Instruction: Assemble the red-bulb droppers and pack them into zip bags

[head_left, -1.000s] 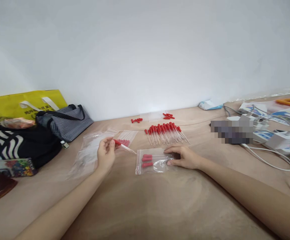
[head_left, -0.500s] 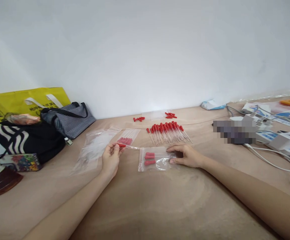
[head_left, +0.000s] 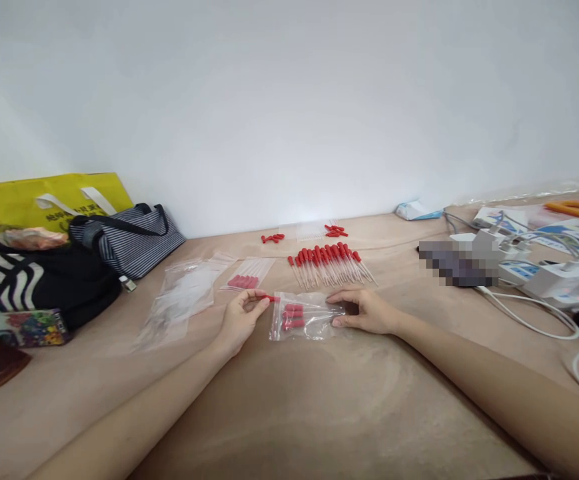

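Between the fingertips of my left hand is the red rubber bulb of a glass dropper; its clear tube lies at the mouth of a zip-lock bag. The bag lies flat and holds several red-bulbed droppers. My right hand pinches the bag's other end between thumb and fingers. Beyond it, a row of droppers lies with the red bulbs toward the wall. A filled bag lies left of that row, beside a stack of clear plastic bags.
Loose red bulbs and another small group of red bulbs lie near the wall. On the left stand a striped bag, a black bag and a yellow bag. Chargers, a white cable and a blurred-out dark object fill the right.
My left hand has moved right, pushing the dropper's tube into the bag so its bulb is now at the opening. My right hand still grips the bag. The view has shifted slightly.
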A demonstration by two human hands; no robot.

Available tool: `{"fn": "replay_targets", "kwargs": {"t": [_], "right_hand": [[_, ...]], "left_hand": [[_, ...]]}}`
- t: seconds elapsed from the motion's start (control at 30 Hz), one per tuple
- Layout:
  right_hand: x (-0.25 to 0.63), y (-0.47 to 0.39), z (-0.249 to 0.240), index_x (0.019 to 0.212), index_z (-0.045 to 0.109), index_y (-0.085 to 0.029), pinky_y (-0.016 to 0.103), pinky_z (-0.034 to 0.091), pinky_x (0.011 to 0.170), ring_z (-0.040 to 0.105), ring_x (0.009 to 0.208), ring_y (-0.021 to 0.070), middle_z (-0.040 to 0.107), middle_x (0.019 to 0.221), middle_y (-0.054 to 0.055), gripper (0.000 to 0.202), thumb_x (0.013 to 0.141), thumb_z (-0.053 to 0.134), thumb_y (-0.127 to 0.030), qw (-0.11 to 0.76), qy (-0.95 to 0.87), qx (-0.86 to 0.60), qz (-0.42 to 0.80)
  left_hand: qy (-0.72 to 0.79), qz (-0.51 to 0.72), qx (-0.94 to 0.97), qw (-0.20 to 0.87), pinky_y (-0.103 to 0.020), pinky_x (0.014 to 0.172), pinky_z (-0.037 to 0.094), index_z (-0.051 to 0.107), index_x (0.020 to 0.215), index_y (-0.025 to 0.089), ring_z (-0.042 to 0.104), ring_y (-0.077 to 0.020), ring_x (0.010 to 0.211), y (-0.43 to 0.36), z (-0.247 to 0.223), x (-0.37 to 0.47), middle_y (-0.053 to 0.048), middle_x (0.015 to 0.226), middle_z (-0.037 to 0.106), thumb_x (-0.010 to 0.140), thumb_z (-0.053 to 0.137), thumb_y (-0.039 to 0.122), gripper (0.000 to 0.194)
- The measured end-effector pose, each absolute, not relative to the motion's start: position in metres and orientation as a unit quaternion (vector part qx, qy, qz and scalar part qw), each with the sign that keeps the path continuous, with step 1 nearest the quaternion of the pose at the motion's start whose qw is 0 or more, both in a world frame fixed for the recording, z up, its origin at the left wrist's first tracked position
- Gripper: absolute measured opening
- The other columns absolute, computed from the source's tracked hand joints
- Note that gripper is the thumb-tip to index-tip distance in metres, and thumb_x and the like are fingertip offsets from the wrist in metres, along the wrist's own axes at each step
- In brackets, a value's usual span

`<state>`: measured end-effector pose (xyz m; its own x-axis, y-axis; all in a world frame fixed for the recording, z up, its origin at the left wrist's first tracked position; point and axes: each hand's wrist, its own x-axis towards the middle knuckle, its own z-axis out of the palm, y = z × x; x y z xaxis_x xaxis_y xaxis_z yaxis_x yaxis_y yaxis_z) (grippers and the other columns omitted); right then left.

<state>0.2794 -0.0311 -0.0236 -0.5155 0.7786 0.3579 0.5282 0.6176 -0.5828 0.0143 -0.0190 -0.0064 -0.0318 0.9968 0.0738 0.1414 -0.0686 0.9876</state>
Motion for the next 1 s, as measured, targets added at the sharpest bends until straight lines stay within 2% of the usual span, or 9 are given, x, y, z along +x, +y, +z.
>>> {"fn": "replay_targets", "kwargs": {"t": [0.23, 0.43, 0.67, 0.77, 0.87, 1.0], "right_hand": [[0.280, -0.030, -0.025, 0.100, 0.060, -0.019, 0.034, 0.042, 0.083, 0.055, 0.093, 0.0191, 0.060, 0.102, 0.007, 0.042, 0.067, 0.063, -0.044, 0.307, -0.848, -0.379, 0.207], [0.279, -0.030, -0.025, 0.102, 0.059, -0.020, 0.035, 0.042, 0.083, 0.054, 0.094, 0.0199, 0.061, 0.102, 0.007, 0.043, 0.067, 0.062, -0.045, 0.308, -0.846, -0.380, 0.211], [0.279, -0.031, -0.024, 0.102, 0.059, -0.019, 0.034, 0.042, 0.083, 0.054, 0.094, 0.0193, 0.060, 0.102, 0.007, 0.044, 0.066, 0.063, -0.045, 0.307, -0.843, -0.388, 0.211], [0.279, -0.033, -0.023, 0.102, 0.059, -0.020, 0.034, 0.042, 0.082, 0.054, 0.094, 0.0191, 0.060, 0.102, 0.007, 0.043, 0.067, 0.063, -0.044, 0.311, -0.846, -0.386, 0.198], [0.278, -0.033, -0.025, 0.100, 0.059, -0.018, 0.034, 0.042, 0.082, 0.053, 0.094, 0.0194, 0.059, 0.102, 0.008, 0.043, 0.067, 0.063, -0.045, 0.325, -0.845, -0.390, 0.167], [0.279, -0.032, -0.030, 0.098, 0.060, -0.019, 0.036, 0.041, 0.080, 0.053, 0.092, 0.0210, 0.059, 0.098, 0.009, 0.043, 0.066, 0.062, -0.048, 0.338, -0.838, -0.411, 0.118]], "left_hand": [[0.509, 0.476, 0.606, 0.382, -0.025, 0.062, 0.045, 0.055, 0.075, 0.015, 0.056, -0.0126, 0.063, -0.016, -0.005, 0.026, 0.000, 0.069, 0.059, 0.057, 0.066, 0.026, 0.025], [0.494, 0.466, 0.634, 0.370, -0.022, 0.053, 0.042, 0.055, 0.079, 0.015, 0.053, -0.0112, 0.057, -0.016, -0.010, 0.028, 0.000, 0.066, 0.058, 0.053, 0.069, 0.022, 0.030], [0.476, 0.459, 0.626, 0.413, -0.027, 0.067, 0.046, 0.052, 0.083, 0.016, 0.060, -0.0146, 0.069, -0.008, -0.013, 0.030, -0.002, 0.074, 0.061, 0.055, 0.067, 0.022, 0.032], [0.489, 0.432, 0.652, 0.385, -0.024, 0.056, 0.045, 0.051, 0.079, 0.016, 0.059, -0.0128, 0.060, -0.005, -0.015, 0.027, -0.001, 0.072, 0.060, 0.059, 0.065, 0.025, 0.026], [0.509, 0.417, 0.663, 0.356, -0.019, 0.044, 0.038, 0.048, 0.068, 0.016, 0.053, -0.0095, 0.047, -0.006, -0.017, 0.025, 0.002, 0.063, 0.057, 0.062, 0.061, 0.028, 0.019], [0.518, 0.428, 0.645, 0.363, -0.018, 0.041, 0.037, 0.049, 0.065, 0.016, 0.053, -0.0100, 0.046, -0.014, -0.016, 0.025, 0.002, 0.058, 0.056, 0.061, 0.061, 0.028, 0.017]]}}
